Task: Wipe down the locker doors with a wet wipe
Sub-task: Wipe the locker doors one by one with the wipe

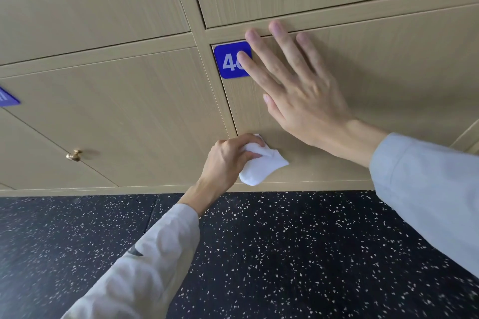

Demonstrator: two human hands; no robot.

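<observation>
Left hand [228,158] gripping wet wipe [261,166], right hand [293,85] flat, covering number plate [228,62]

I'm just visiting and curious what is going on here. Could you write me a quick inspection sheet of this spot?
Surface: tan wood-grain locker door, shut, with a blue number plate at its upper left corner, partly covered by a finger.
Job's things: white wet wipe, bunched, against the door's lower left corner.
Clutter: nothing seen.
Hands: left hand grips the wipe; right hand lies flat on the door, fingers spread.
Cables: nothing seen.
Surroundings: neighbouring door with a brass knob; another blue plate at the left edge; dark speckled floor.
</observation>
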